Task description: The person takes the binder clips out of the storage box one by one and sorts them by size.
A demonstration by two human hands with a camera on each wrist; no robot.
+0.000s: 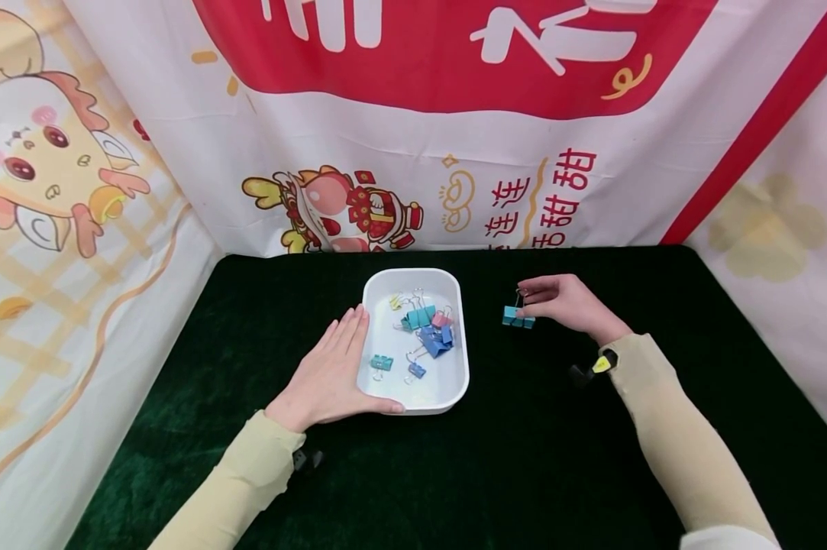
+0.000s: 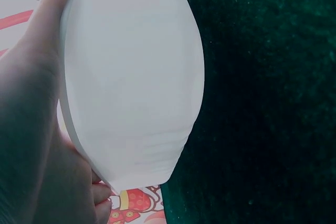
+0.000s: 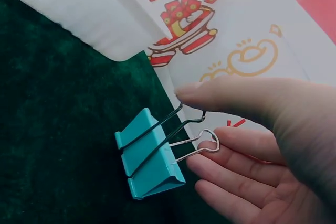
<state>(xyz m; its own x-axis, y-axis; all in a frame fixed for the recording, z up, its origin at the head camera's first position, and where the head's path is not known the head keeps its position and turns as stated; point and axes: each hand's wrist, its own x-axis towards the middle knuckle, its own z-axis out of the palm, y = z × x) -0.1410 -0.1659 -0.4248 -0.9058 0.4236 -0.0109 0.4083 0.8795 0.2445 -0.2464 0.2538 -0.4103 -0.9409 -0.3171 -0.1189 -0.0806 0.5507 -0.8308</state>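
My left hand lies along the left side of a white tray, fingers straight against its rim and thumb across the near edge. In the left wrist view the tray's outer wall fills the middle. Inside lie several binder clips: teal, blue, pink and a small yellow one. Right of the tray, my right hand holds a large light-blue binder clip by its wire handles, thumb on one and fingers at the other. The clip's body hangs below the fingertips.
A dark green cloth covers the table. Behind it hangs a white and red printed cloth, with further printed cloths at the left and right sides. A small blue clip lies near the tray's front.
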